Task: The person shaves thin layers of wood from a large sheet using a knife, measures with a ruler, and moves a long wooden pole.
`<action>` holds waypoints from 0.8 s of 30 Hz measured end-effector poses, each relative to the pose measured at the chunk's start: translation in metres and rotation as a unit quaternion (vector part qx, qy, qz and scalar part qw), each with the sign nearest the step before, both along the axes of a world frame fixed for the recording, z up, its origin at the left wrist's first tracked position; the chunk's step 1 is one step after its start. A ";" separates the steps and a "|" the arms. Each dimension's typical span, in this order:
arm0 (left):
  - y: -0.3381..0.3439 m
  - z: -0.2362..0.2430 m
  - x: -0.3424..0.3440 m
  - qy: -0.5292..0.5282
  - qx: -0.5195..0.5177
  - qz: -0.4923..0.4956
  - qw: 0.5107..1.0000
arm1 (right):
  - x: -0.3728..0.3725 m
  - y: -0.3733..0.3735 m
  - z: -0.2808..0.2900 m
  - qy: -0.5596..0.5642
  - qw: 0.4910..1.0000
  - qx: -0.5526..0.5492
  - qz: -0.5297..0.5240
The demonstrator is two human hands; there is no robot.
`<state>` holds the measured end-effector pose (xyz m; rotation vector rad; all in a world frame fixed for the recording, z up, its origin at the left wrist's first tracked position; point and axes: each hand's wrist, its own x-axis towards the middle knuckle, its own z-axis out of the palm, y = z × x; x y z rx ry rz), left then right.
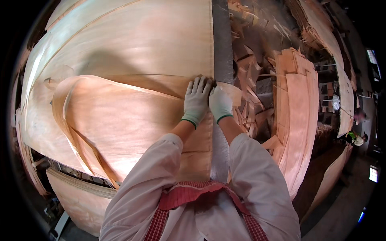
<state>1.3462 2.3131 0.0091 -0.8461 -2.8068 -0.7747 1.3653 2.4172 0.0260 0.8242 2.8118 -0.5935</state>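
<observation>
My left hand (196,99), in a white glove with a green cuff, lies flat with spread fingers on the right edge of a large thin wood veneer sheet (120,116). My right hand (220,103), gloved the same way, presses right beside it where the sheet meets a grey metal strip (222,40); a small veneer piece (233,93) sticks out under its fingers. The top sheet is curled at its left end and rests on a bigger pale veneer stack (132,36).
Broken veneer scraps (251,76) litter the area right of the grey strip. A stack of narrow veneer strips (295,116) stands at right, with more stacks (325,36) behind. Another person (354,138) is far right. Lower sheets (80,197) show at bottom left.
</observation>
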 end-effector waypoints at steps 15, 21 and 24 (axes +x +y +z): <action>-0.007 -0.014 0.003 0.030 -0.060 0.023 0.997 | 0.091 0.039 0.007 0.181 0.974 -0.092 -0.102; 0.000 -0.010 -0.001 0.018 -0.036 0.011 0.999 | 0.042 0.126 -0.005 -0.055 0.961 -0.272 -0.020; 0.005 -0.010 0.003 0.027 -0.025 0.005 0.999 | 0.079 0.197 -0.037 0.013 1.000 0.007 -0.001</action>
